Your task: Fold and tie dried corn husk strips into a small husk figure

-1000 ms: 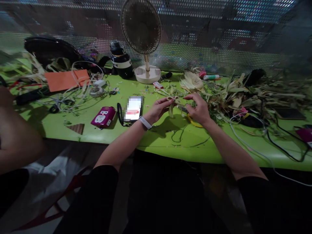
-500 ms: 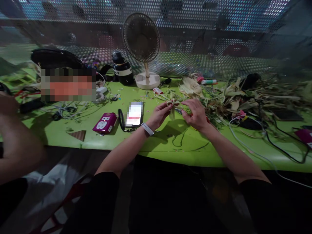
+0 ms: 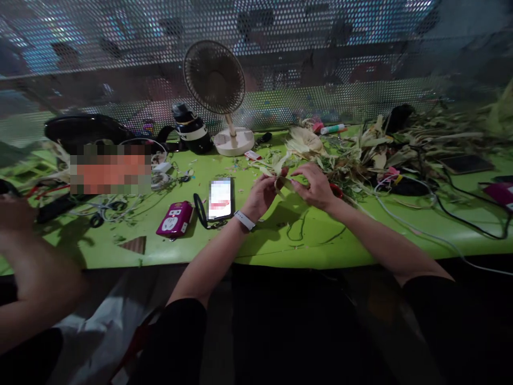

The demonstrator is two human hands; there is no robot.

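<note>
Centrally: pale husk strips (image 3: 281, 163), one bunch, raised above green table (image 3: 316, 252); left hand (image 3: 259, 197), fingers pinching strips; right hand (image 3: 316, 186), fingertips at strips' right side, cannot tell whether gripping; lit phone (image 3: 221, 199), left; fan (image 3: 214, 77), far left; husk heap (image 3: 360, 160), right

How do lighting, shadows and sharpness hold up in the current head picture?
Head view: dim overall, with the phone screen brightest; soft shadows on the green table below the hands; mosaic blocks over an orange patch; pale leaf strips lack fine detail.
</note>
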